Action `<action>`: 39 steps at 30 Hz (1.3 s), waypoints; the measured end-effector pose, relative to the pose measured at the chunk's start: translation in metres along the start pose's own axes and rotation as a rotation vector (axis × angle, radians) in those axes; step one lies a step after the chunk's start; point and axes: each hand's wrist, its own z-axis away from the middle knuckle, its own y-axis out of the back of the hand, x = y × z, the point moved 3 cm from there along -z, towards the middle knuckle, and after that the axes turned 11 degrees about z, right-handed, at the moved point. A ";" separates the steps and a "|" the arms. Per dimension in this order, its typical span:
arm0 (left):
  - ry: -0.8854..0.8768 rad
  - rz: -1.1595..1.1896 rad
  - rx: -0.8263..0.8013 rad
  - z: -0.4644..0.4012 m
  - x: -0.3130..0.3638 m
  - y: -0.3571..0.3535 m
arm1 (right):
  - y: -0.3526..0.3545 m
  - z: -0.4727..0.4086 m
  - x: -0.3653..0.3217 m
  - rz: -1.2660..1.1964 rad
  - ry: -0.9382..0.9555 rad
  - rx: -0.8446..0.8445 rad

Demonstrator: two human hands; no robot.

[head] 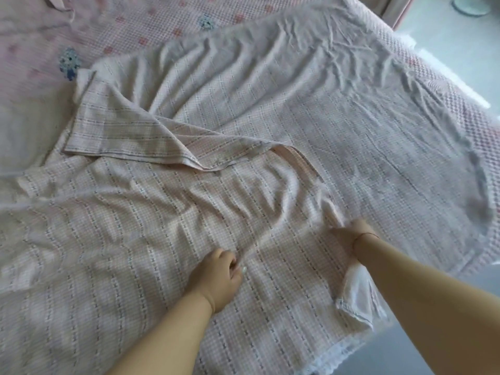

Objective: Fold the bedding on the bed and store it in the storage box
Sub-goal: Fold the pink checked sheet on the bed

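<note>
A thin pink checked blanket point(243, 109) lies spread and wrinkled across the bed, with one corner flipped over near the middle left point(130, 136). My left hand point(219, 280) sits low in the middle with curled fingers pinching a ridge of the blanket. My right hand point(351, 234) grips the blanket's gathered edge a little to the right and further from me. A white lined corner of the blanket point(357, 301) hangs under my right forearm. No storage box is in view.
A pink waffle bedspread point(460, 125) with flower patches covers the bed underneath. The bed's right edge drops to a pale floor point(460, 44). A round glass object point(470, 6) stands on the floor at the top right.
</note>
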 end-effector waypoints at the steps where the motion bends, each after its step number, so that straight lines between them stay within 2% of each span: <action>1: 0.027 0.013 0.006 0.000 0.000 -0.002 | -0.005 0.000 -0.003 0.039 0.050 -0.061; 3: 0.083 0.026 0.021 -0.003 0.004 -0.002 | -0.005 -0.004 -0.002 0.079 0.121 -0.164; 5: 0.135 0.047 0.028 -0.004 0.008 -0.002 | 0.000 -0.006 0.002 0.145 0.196 -0.192; 9: 0.209 0.079 0.044 -0.006 0.007 -0.001 | 0.026 -0.007 0.017 0.305 0.296 -0.122; 13: 0.297 0.091 0.049 0.009 0.000 -0.002 | 0.031 -0.015 0.026 0.426 0.231 -0.075; 14: 0.311 0.073 0.078 0.019 -0.004 -0.002 | 0.029 -0.012 0.024 0.419 0.189 -0.033; 16: 0.360 -0.009 0.187 0.039 -0.012 0.001 | 0.028 -0.003 0.016 0.423 0.161 0.154; 18: 0.487 -0.067 0.257 0.065 -0.030 0.003 | 0.023 0.021 -0.002 0.568 0.284 0.366; 20: 0.668 -0.020 0.172 0.093 -0.059 -0.004 | 0.006 0.053 -0.024 0.639 0.488 0.442; 22: 0.804 0.071 0.025 0.126 -0.096 -0.017 | -0.027 0.086 -0.048 0.647 0.663 0.331; 25: 0.816 0.140 -0.123 0.170 -0.142 -0.025 | -0.092 0.140 -0.074 0.708 0.862 0.099; 26: 0.787 0.160 -0.104 0.179 -0.153 -0.023 | -0.113 0.158 -0.081 0.721 0.915 0.050; 28: 0.733 0.209 0.045 0.198 -0.176 -0.010 | -0.154 0.199 -0.097 0.752 1.035 -0.016; 30: 0.764 0.236 0.177 0.223 -0.205 0.004 | -0.194 0.239 -0.108 0.784 1.139 -0.069; 32: 0.870 0.279 0.213 0.256 -0.243 0.008 | -0.230 0.273 -0.104 0.854 1.152 -0.175; 34: 0.944 0.278 0.252 0.287 -0.276 0.006 | -0.255 0.293 -0.078 0.971 1.079 -0.302; 37: 1.049 0.236 0.310 0.332 -0.316 0.007 | -0.275 0.319 -0.054 1.079 0.991 -0.272; 39: 1.079 0.227 0.333 0.352 -0.337 0.008 | -0.283 0.332 -0.072 1.000 0.979 -0.205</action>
